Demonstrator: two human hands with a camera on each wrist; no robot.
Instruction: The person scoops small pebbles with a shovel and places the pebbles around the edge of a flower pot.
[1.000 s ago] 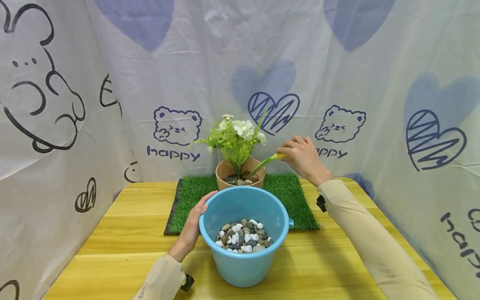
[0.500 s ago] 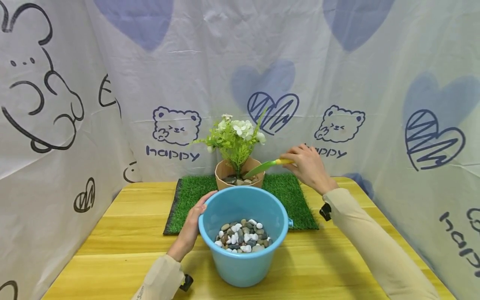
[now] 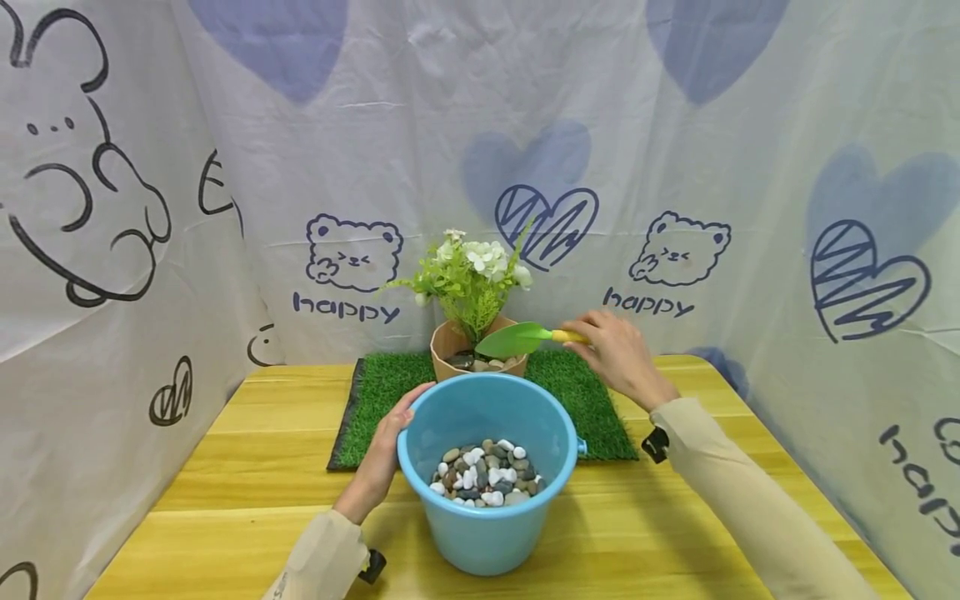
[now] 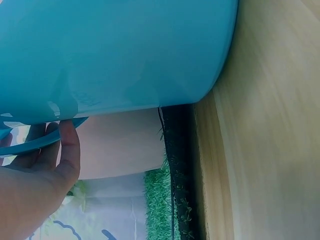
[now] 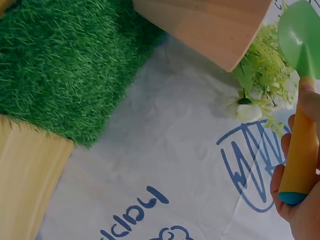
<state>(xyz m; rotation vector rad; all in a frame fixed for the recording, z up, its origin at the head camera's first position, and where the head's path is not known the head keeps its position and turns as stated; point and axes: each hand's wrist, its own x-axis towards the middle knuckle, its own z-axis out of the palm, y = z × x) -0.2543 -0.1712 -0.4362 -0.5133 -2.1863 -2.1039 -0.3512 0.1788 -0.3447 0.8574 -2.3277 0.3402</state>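
Observation:
My right hand [image 3: 622,354] grips the yellow handle of a small trowel [image 3: 517,339]. Its green blade lies over the mouth of a tan flowerpot [image 3: 444,343], with the face turned toward the head camera. White flowers with green leaves [image 3: 472,283] stand in the pot among stones [image 3: 487,364]. My left hand [image 3: 381,450] holds a blue bucket [image 3: 487,537] at its left rim. In the left wrist view, fingers [image 4: 70,150] curl at the bucket's handle [image 4: 30,146]. Pebbles [image 3: 487,477], white, grey and brown, cover the bucket's bottom. The right wrist view shows the trowel handle [image 5: 300,150] in the palm.
Under the pot lies a green turf mat [image 3: 581,400] on the wooden table [image 3: 225,500]. The bucket stands in front of the pot and hides its lower part. A printed white cloth [image 3: 352,142] hangs behind and at both sides.
My right hand has moved slightly down and right. The trowel blade has come up from the stones in the pot and turned from edge-on to flat. Left hand and bucket stay put.

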